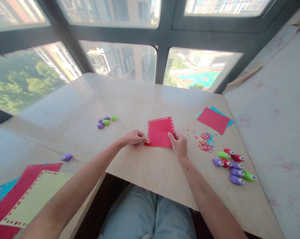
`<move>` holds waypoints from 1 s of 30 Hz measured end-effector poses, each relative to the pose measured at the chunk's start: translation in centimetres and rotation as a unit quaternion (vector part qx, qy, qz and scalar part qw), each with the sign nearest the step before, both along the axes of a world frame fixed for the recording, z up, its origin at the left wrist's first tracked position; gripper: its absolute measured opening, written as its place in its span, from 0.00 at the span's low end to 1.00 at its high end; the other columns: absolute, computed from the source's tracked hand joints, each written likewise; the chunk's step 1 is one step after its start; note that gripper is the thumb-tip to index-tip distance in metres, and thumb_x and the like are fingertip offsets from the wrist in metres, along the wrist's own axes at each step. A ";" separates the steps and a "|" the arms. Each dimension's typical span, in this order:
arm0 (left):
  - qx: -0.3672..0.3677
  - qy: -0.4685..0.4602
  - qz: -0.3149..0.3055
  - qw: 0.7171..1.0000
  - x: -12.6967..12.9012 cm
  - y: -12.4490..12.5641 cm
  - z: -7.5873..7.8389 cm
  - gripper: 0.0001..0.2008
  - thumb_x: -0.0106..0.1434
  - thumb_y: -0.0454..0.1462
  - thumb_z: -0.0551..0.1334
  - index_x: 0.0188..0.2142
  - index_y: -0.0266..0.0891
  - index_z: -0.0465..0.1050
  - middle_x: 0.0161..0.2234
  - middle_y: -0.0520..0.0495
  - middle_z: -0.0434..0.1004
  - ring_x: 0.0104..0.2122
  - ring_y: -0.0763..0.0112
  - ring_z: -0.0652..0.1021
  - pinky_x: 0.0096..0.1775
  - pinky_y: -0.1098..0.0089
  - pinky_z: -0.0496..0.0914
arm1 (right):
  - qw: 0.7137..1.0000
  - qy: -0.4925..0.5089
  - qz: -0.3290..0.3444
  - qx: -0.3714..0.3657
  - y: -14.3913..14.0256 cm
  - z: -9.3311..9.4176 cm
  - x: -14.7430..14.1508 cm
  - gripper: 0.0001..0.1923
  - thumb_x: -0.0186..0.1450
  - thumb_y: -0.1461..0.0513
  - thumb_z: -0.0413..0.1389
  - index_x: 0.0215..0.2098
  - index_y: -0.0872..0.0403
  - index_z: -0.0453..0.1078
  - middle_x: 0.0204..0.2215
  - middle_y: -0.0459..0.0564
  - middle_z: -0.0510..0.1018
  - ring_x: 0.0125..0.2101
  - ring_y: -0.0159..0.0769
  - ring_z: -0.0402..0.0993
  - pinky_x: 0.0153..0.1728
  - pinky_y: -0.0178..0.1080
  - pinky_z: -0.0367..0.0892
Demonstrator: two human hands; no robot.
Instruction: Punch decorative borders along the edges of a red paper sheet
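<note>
A red sheet of paper (161, 131) is held between my hands over the table, with small holes along its left, top and right edges. My left hand (136, 138) is closed on a small red craft punch (147, 142), which sits at the sheet's lower left corner. The right edge of the sheet is gripped by my right hand (179, 143), its thumb lying on top and its other fingers mostly hidden. Right of that hand lies a pile of tiny red, blue and pale paper cut-outs (206, 142).
Several purple, green and red craft punches (236, 166) stand at the right, and another group (105, 121) at the left. One purple punch (66, 157) lies alone. Punched sheets (37, 196) overlap at the lower left. Stacked coloured paper (213, 120) rests near the right wall.
</note>
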State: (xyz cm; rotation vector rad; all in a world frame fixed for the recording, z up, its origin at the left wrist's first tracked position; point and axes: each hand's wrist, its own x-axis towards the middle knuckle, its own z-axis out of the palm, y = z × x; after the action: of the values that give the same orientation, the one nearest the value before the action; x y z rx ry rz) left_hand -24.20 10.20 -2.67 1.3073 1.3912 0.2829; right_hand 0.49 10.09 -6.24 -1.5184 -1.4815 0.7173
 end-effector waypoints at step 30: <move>-0.022 -0.047 0.048 0.998 0.7 -0.6 0.0 0.17 0.54 0.46 0.69 0.24 0.36 0.67 0.20 0.48 0.75 0.18 0.72 0.75 0.18 0.77 0.65 | 1.000 0.010 0.003 -0.006 -0.1 -0.2 0.2 0.17 0.62 0.50 0.53 0.27 0.55 0.70 0.22 0.45 0.71 0.24 0.34 0.62 0.28 0.36 0.58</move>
State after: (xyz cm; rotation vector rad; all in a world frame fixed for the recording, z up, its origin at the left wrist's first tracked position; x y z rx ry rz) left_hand -23.50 9.59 -2.64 1.1782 1.3755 0.3706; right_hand 0.66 10.04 -6.41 -1.5123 -1.4700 0.7451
